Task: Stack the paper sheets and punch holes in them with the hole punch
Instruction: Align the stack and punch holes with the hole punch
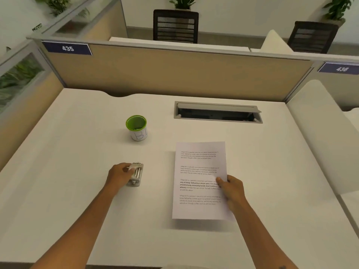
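Both hands are busy: the left hand (pixel 120 174) wraps the hole punch (pixel 136 174) — compact, rigid, probably weighty. The right hand (pixel 231 188) pinches the paper sheets (pixel 198 171) at their right edge — light, floppy, best gripped there, lifted off the surface (pixel 77 210).

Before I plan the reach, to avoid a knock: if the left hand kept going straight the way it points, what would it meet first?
The left hand already grips the hole punch, so that comes first. Beyond it, the line seems to lead to the paper sheets, though depth is uncertain.

"435" (pixel 67 48) and "436" (pixel 341 69) on partition signs; "B1" on cup (pixel 138 131).
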The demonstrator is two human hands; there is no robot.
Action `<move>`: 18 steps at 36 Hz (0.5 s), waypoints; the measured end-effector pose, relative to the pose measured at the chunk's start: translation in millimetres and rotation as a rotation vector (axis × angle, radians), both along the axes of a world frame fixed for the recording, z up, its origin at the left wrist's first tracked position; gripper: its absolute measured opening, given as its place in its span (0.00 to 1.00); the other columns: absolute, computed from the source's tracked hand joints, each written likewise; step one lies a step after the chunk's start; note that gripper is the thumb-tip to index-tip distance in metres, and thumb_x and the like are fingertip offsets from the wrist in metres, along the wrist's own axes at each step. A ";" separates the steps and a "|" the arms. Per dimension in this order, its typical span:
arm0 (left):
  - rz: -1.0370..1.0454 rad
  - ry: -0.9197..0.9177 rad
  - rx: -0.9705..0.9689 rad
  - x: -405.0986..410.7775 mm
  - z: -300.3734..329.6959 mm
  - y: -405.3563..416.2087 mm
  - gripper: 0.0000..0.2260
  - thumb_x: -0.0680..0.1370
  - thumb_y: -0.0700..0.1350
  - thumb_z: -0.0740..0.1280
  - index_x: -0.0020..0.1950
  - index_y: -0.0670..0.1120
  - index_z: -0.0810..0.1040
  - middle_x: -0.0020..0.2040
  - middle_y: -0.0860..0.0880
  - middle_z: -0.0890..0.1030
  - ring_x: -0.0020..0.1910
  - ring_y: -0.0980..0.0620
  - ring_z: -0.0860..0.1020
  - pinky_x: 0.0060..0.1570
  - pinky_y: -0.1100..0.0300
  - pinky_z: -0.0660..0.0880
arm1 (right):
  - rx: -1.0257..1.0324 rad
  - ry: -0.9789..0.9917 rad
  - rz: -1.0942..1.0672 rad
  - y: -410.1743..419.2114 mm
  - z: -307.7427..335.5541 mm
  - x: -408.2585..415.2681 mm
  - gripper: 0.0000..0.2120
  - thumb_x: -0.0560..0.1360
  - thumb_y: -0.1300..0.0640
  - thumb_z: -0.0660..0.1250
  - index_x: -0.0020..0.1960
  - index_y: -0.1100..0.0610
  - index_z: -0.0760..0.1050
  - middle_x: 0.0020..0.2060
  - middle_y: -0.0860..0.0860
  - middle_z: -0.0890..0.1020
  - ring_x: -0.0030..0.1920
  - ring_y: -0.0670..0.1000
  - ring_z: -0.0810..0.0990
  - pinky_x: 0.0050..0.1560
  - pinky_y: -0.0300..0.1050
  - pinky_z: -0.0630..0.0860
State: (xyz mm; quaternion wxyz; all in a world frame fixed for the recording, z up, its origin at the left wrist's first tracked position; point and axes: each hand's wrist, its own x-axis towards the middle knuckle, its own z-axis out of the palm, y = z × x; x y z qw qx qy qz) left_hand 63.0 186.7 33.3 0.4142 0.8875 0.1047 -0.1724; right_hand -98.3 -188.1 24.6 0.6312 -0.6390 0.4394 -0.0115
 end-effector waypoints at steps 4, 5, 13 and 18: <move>-0.022 0.033 -0.049 -9.3 -3.3 -10.8 0.13 0.77 0.45 0.75 0.60 0.43 0.85 0.55 0.44 0.86 0.56 0.43 0.84 0.61 0.48 0.81 | -0.049 -0.002 0.019 10.2 -2.8 -2.0 0.04 0.81 0.61 0.72 0.52 0.54 0.85 0.49 0.51 0.89 0.48 0.55 0.89 0.47 0.47 0.84; -0.020 0.048 -0.070 -12.2 -4.4 -14.1 0.13 0.77 0.44 0.75 0.61 0.43 0.85 0.55 0.44 0.86 0.56 0.43 0.84 0.61 0.47 0.81 | -0.061 -0.006 0.029 12.4 -3.3 -2.6 0.04 0.81 0.61 0.72 0.51 0.53 0.84 0.49 0.51 0.89 0.48 0.55 0.89 0.46 0.47 0.84; -0.001 0.161 -0.255 -40.5 -7.2 -45.9 0.15 0.77 0.37 0.75 0.64 0.40 0.82 0.56 0.41 0.82 0.55 0.41 0.84 0.53 0.42 0.85 | -0.167 0.000 0.081 26.3 -0.8 -10.0 0.08 0.81 0.61 0.71 0.47 0.49 0.82 0.45 0.46 0.88 0.42 0.47 0.88 0.31 0.32 0.79; -0.026 0.191 -0.294 -55.3 -4.8 -62.6 0.15 0.78 0.36 0.74 0.64 0.39 0.82 0.53 0.43 0.82 0.56 0.40 0.84 0.52 0.43 0.85 | -0.168 0.007 0.096 28.2 -4.1 -12.8 0.06 0.81 0.60 0.70 0.49 0.50 0.82 0.46 0.47 0.88 0.45 0.51 0.88 0.39 0.40 0.82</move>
